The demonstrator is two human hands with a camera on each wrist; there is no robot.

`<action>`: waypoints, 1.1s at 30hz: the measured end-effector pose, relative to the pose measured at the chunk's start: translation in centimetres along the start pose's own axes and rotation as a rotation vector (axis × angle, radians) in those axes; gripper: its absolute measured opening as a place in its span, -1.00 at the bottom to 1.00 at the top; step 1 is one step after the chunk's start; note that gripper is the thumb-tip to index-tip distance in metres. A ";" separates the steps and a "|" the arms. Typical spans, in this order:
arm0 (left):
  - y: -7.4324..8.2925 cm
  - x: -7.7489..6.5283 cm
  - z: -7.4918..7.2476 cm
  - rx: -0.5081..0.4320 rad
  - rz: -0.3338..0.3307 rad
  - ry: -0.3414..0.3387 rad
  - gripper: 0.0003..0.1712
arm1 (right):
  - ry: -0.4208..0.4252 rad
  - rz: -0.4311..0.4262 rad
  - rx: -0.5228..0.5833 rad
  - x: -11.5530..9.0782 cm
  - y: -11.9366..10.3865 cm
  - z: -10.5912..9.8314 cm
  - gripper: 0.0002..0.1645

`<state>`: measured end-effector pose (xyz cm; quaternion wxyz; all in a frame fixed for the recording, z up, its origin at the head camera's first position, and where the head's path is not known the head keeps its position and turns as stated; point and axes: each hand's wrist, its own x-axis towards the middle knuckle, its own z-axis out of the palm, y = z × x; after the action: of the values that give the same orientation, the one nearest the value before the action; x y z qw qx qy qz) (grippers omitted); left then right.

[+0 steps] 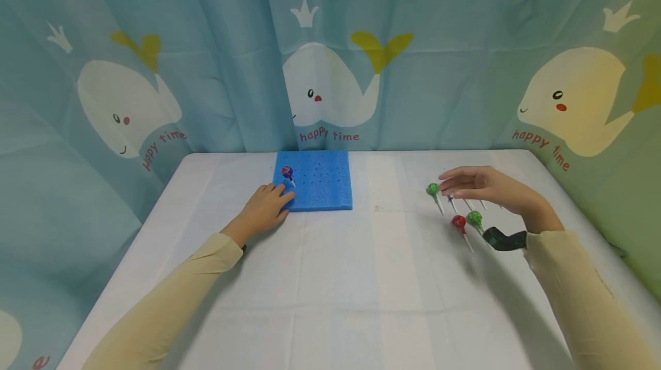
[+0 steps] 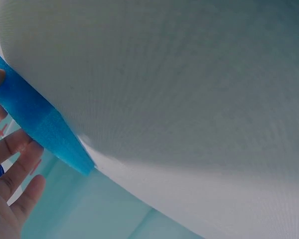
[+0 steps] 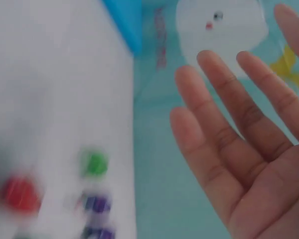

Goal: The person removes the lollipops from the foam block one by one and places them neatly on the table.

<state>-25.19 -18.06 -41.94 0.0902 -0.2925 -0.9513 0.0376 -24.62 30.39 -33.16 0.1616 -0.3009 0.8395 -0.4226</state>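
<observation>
A blue foam board (image 1: 322, 183) dotted with small holes lies at the back of the table. One purple-and-red lollipop (image 1: 287, 172) stands in its left part, stick downward. My left hand (image 1: 262, 212) rests at the board's front left corner, fingers spread and touching it; the left wrist view shows these fingers (image 2: 21, 167) along the board's edge (image 2: 45, 119). Over on the right, my right hand (image 1: 477, 183) hovers above several lollipops, fingers extended and holding nothing. Near it lie green lollipops (image 1: 432, 189) and a red lollipop (image 1: 458, 222); purple wrappers (image 3: 97, 203) appear blurred in the right wrist view.
A white cloth covers the table (image 1: 341, 278). Behind it hangs a blue-green curtain (image 1: 444, 89) printed with whales, which also runs along both sides. The right hand partly hides the back row of lollipop sticks.
</observation>
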 end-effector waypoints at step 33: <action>0.1 0.2 -0.4 0.017 -0.020 -0.048 -0.56 | -0.041 0.118 0.418 26.6 -3.7 16.7 -0.38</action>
<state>-25.21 -17.88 -41.54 0.0701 -0.2814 -0.9556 0.0519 -34.89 1.38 -40.43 0.2621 -0.2197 0.7464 -0.5709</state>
